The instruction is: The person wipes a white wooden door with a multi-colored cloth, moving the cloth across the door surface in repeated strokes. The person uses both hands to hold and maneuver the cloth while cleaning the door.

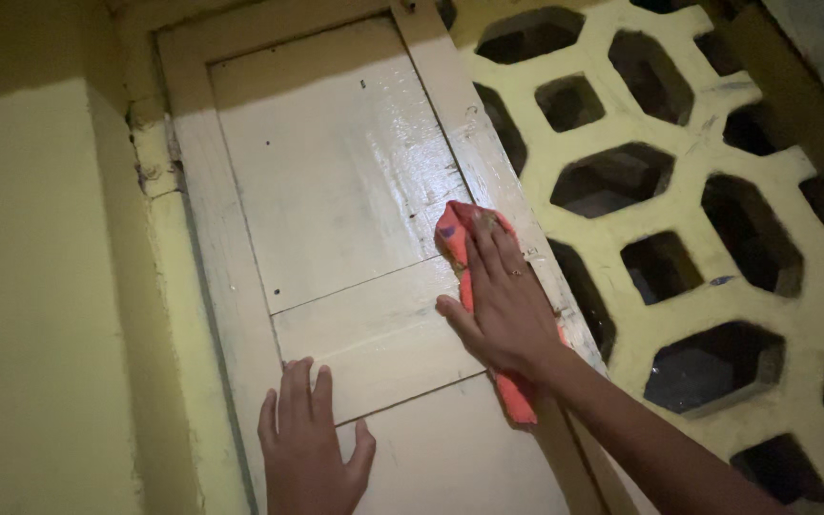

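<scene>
Two hands: both rest on a pale cream panelled door (336,191), seen from above in dim light.
Right hand (503,305): pressed flat on a pink-orange cloth (460,238), fingers (488,248) stretched out and close together, pinning the cloth rather than clutching it.
Cloth: lies against the door's right-hand stile, beside the middle rail; one end hangs below the wrist.
Left hand (307,443): open, palm flat on the lower panel, fingers spread, holding nothing.
Step in hand: wiping the door, by the look of it (the upper panel shines as if damp, though the gloom makes that uncertain).
Next move: would likely call for steady flat pressure on the cloth.
Surroundings: yellow wall (40,286) to the left; yellow lattice block wall (679,210) with dark openings to the right.
Packages, labels, signs: none visible.
</scene>
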